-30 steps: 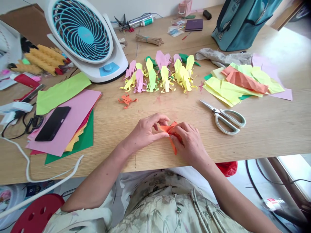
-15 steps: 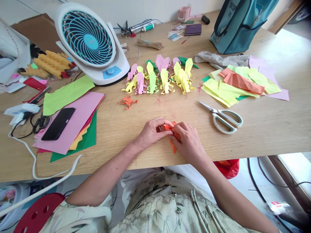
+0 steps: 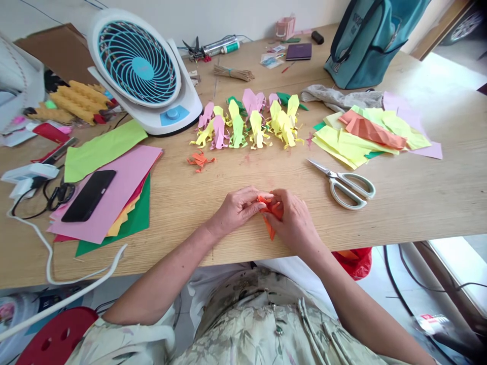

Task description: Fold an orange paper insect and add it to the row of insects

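Between my hands, just above the table's front part, is a folded piece of orange paper [image 3: 269, 229] with a pointed end hanging toward me. My left hand [image 3: 243, 207] pinches its upper left part between thumb and fingers. On the other side my right hand [image 3: 292, 217] grips it, fingers curled over the top and thumb in front. My hands hide much of the folds. Beyond them lies a small orange folded paper figure [image 3: 200, 159]. Several yellow, pink and green paper figures [image 3: 257, 131] stand in rows farther back. Scissors [image 3: 345, 186] lie to the right, blades pointing left.
A white fan [image 3: 167, 109] stands at the back left. A phone [image 3: 89, 195] rests on coloured paper sheets [image 3: 129, 167] at the left. Crumpled and flat papers [image 3: 342, 147] lie at the right, before a grey cloth [image 3: 331, 96]. A teal bag [image 3: 357, 61] stands behind.
My fingers have shifted slightly on the orange paper, and more of it shows between my hands. The whole view has moved a little; the other things lie as before.
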The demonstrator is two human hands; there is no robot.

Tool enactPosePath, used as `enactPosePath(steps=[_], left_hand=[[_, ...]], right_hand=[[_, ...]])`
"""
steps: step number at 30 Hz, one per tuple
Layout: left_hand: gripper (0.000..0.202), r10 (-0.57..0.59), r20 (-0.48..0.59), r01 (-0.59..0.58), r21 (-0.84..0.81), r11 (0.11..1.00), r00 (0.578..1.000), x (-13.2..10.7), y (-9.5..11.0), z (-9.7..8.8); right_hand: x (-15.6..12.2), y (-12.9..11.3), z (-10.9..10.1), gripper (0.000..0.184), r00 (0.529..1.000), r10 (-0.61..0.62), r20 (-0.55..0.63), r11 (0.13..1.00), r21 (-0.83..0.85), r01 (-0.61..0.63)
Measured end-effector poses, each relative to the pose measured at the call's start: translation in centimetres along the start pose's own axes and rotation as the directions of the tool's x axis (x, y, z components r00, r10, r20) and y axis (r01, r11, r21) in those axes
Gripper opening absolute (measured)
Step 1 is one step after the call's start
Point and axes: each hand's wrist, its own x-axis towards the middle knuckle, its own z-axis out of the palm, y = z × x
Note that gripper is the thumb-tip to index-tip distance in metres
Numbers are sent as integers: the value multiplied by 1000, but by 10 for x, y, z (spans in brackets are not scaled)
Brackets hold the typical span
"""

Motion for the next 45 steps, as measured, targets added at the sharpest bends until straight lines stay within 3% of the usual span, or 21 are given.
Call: enactPosePath(steps=[8, 22, 32, 45], left_hand=[[23, 9, -103, -19, -97, 995, 995, 1, 5, -1], [24, 72, -109, -71, 14, 997, 991, 1, 10, -1], [24, 97, -120, -101, -30, 994, 988, 2, 8, -1], [33, -151, -96, 118, -283, 952, 984, -2, 12, 5]], right_hand=[[1, -3, -3, 15, 998, -23, 54, 994, -108, 29], [1, -3, -3, 14, 998, -20, 60, 992, -120, 28], [1, -3, -3, 17, 998, -15, 62, 993, -116, 22], [1, -3, -4, 12, 999, -25, 42, 996, -80, 28]])
